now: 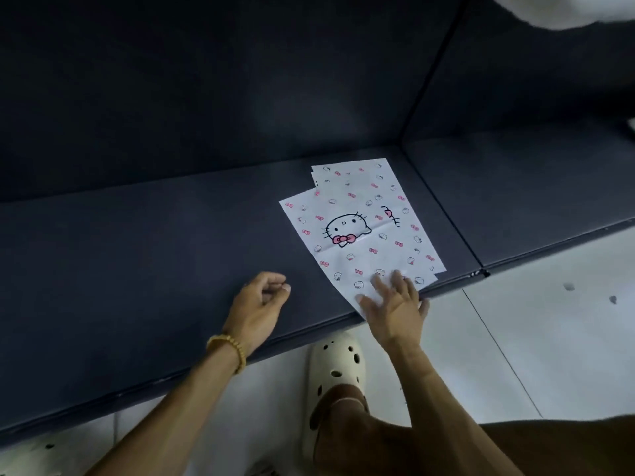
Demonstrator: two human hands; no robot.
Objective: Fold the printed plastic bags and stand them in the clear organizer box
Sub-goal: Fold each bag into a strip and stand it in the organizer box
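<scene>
I see the printed plastic bags (360, 228) lying flat in a loose stack on the dark padded bench (154, 252), right of centre, w/ the near corner poking just over the bench's near edge. Top bag shows a cat face w/ a pink bow plus small pink bows all over; at least two more sheets peek out at the far-left corner and along the right side. A crease runs across the top bag approx. mid-way.

My right hand (395, 304) rests on the near end of the stack, fingers (379, 285) straight and spread apart, pressing the plastic flat. My left hand (261, 304) sits on the bench to the left of the bags, apart from them, fingers loosely curled w/ thumb tip near the index, holding nothing. A beaded bracelet (228, 350) is on that wrist.

Near side: pale tiled floor (549, 338) and a cream clog (335, 372) on my foot. A seam splits the bench to the right of the stack.
</scene>
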